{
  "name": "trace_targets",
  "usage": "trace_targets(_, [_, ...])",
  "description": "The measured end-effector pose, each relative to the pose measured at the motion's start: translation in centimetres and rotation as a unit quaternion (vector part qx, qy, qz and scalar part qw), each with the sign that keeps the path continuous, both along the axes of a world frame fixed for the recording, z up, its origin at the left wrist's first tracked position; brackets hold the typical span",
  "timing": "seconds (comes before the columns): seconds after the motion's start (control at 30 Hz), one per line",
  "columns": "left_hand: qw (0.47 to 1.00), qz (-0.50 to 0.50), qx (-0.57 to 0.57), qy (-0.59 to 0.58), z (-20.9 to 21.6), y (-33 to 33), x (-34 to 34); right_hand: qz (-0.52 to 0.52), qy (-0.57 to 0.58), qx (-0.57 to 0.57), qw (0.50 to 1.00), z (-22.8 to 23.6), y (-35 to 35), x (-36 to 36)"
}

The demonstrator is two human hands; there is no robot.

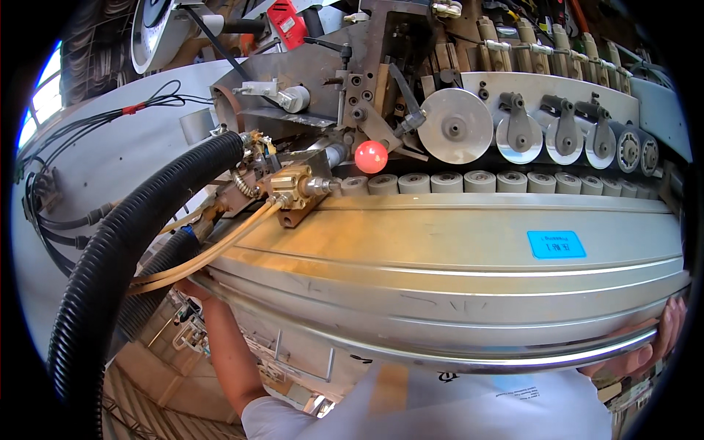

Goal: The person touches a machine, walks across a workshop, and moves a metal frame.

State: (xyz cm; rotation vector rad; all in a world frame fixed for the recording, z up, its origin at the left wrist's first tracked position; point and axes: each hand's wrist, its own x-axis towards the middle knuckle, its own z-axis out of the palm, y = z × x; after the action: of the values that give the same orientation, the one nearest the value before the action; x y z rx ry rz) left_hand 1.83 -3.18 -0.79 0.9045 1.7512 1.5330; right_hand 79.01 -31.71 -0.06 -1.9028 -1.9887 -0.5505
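Observation:
A long metal cover (411, 293) with a bright rounded bar along its lower edge spans the middle of the view. My right hand (664, 334) is closed round the cover's right end, fingers curled over the edge and thumb below. At the opposite end, my left hand (192, 288) reaches up to the cover's left edge. Its fingers are hidden there, so their grip does not show. A blue label (556, 245) is stuck on the cover's top right.
Behind the cover runs a row of grey rollers (480, 182), with large metal discs (456, 126) above. A red ball knob (371, 157) stands by a brass-coloured pneumatic cylinder (290, 185). A thick black corrugated hose (121, 242) and yellowish tubes (220, 253) cross the left side.

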Motion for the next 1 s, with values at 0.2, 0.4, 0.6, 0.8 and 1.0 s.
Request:
trace_targets(0.2, [0.988, -0.119, 0.042, 0.083, -0.7, 0.3, -2.8, -0.008, 0.006, 0.043, 0.999, 0.1, 2.6, -2.6])
trace_targets(0.4, [0.99, -0.069, 0.042, 0.12, -0.8, 1.1, -0.4, 0.053, -0.016, 0.014, 0.998, 1.0, 3.3, -2.3])
trace_targets(0.6, [0.976, -0.127, 0.043, 0.173, -0.1, 1.5, 0.5, -0.048, 0.061, 0.018, 0.997, 0.5, 4.1, -4.8])
trace_targets(0.8, [0.887, -0.177, 0.12, 0.409, -1.1, 2.1, 1.6, -0.011, 0.0, 0.047, 0.999, -0.5, 2.5, -1.5])
trace_targets(1.0, [0.749, -0.066, 0.112, 0.65, -3.7, 5.0, -3.3, 0.008, 0.027, 0.132, 0.991, -1.3, 5.6, -2.6])
